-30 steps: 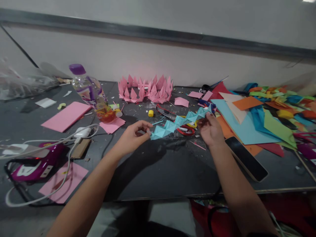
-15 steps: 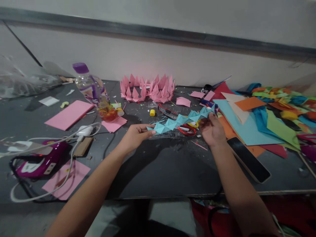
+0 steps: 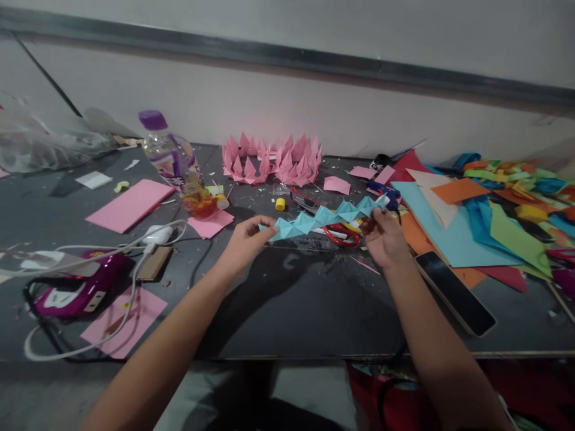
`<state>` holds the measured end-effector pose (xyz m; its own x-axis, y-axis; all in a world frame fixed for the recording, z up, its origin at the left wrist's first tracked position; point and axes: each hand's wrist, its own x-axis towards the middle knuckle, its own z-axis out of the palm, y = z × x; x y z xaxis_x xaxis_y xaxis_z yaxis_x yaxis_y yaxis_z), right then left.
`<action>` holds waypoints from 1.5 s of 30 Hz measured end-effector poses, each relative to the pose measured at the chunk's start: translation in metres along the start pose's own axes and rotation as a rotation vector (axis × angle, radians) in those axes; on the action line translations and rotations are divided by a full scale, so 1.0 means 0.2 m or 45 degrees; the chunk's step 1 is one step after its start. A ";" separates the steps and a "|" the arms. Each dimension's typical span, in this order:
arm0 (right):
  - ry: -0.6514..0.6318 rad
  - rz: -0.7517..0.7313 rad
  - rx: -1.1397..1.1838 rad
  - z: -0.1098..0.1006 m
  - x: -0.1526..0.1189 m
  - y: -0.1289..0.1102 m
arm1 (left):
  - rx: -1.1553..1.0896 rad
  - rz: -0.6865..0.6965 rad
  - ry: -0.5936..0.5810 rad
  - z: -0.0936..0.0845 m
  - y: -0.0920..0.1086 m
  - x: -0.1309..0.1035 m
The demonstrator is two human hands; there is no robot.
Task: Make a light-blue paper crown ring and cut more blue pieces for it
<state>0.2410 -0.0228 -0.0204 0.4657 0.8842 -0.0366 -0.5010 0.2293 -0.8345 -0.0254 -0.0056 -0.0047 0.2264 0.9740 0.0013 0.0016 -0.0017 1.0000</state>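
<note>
Now that its left end has lifted, the blue folded-paper strip (image 3: 321,220) lies closer to level in the head view, which suggests it is being held out evenly for handling. The left hand (image 3: 246,242) pinches one end between thumb and fingers; the right hand (image 3: 385,239) pinches the other. Held over the red-handled scissors (image 3: 342,239), in front of the pink folded-paper pieces (image 3: 296,167), its long axis runs sideways, climbing gently toward the right hand, zigzag peaks upward.
</note>
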 end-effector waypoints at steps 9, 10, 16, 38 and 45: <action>-0.157 0.016 -0.272 0.00 -0.01 0.00 | 0.068 -0.123 -0.214 -0.06 0.00 0.02; -0.177 0.027 -0.321 -0.01 -0.01 0.00 | 0.083 -0.123 -0.225 -0.08 0.00 0.02; -0.341 0.117 -0.609 -0.07 0.01 -0.01 | 0.146 -0.074 -0.258 -0.15 0.01 0.05; -0.174 -0.268 -0.681 -0.10 0.04 0.03 | 0.209 -0.075 -0.499 -0.22 0.04 0.05; -0.212 -0.230 -0.623 -0.08 0.02 0.02 | 0.253 0.029 -0.397 -0.22 0.02 0.06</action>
<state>0.2517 -0.0241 -0.0327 0.3711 0.9099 0.1855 -0.0071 0.2025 -0.9793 -0.0664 0.0154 -0.0003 0.5142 0.8577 -0.0077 0.1753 -0.0963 0.9798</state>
